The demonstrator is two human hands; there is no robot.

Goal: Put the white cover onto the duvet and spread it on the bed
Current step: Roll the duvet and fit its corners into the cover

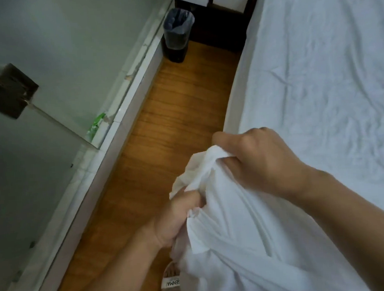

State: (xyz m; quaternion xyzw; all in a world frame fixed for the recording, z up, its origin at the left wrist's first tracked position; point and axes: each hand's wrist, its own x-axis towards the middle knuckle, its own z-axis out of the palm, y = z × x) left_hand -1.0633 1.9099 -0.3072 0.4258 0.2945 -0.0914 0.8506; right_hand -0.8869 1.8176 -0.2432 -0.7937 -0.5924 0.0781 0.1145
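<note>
Early stage, judging: left hand (168,223) and right hand (259,161) both clench bunched white fabric cover (231,221) at lower centre; the white-sheeted bed (317,70) carries no spread duvet yet.

The bed (317,70) fills the right side, running from near to far, covered by a wrinkled white sheet (328,35) that wraps over its left edge. A bunched white cover (233,244) drapes off the bed's near left edge. Left of the bed, a strip of wooden plank floor (163,129) runs to the far wall. On it at the far end stands a dark waste bin (176,36) lined with a plastic bag, and at the near edge a white slipper (171,281).
</note>
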